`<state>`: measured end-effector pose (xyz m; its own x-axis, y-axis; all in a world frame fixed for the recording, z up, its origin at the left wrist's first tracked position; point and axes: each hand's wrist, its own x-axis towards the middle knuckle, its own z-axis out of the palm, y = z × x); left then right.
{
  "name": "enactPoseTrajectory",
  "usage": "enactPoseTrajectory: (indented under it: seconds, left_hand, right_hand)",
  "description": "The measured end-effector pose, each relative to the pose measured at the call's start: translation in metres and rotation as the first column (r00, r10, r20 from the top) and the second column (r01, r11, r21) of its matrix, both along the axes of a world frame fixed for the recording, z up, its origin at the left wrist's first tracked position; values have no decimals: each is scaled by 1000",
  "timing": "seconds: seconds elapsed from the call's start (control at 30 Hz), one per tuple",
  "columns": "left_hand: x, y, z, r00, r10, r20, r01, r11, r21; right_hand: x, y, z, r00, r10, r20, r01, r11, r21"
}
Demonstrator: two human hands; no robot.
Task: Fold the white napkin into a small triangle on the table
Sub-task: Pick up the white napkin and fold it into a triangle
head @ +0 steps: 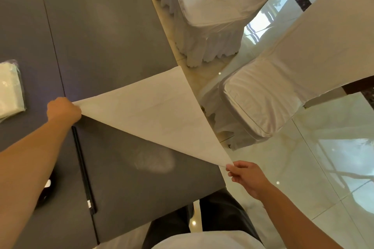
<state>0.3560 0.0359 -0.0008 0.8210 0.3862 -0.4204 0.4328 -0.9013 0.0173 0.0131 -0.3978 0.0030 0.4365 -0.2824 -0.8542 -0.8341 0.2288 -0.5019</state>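
Note:
The white napkin (153, 111) is folded into a large triangle and stretched taut over the right edge of the dark grey table (97, 32). My left hand (62, 110) is closed on its left corner, above the table. My right hand (243, 176) pinches the lower right corner between thumb and fingers, out past the table's edge and over the floor. The third corner points away, near the table's far right edge.
A stack of white napkins in clear plastic (10, 89) lies at the table's left. A thin black rod (84, 170) lies near my left forearm. Two white-covered chairs (208, 16) (269, 95) stand on the glossy floor to the right.

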Motion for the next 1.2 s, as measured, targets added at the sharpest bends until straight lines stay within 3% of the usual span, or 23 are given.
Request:
enactPoseTrajectory:
  seconds: [0.17, 0.33, 0.57, 0.8, 0.93, 1.2]
  left_hand:
    - [-1, 10, 10, 996, 11, 90, 1, 991, -130]
    - [-6, 23, 25, 977, -135, 167, 170, 961, -218]
    - [-29, 51, 37, 987, -153, 56, 163, 956, -243]
    - [-51, 82, 40, 996, -83, 43, 90, 972, -217]
    - [-56, 100, 43, 994, -24, 111, 48, 974, -222]
    - [-50, 107, 42, 983, -74, 165, 104, 978, -179]
  right_hand:
    - [-4, -5, -4, 999, -40, -5, 40, 999, 8]
    - [-6, -12, -4, 996, -87, -2, 87, 995, 57]
    - [-2, -17, 1, 979, -205, 17, 199, 967, 161]
    - [8, -1, 7, 992, -127, 12, 125, 985, 121]
    - [12, 19, 8, 999, -48, 1, 48, 994, 100]
    - [16, 49, 2, 994, 3, -111, 0, 1000, 29]
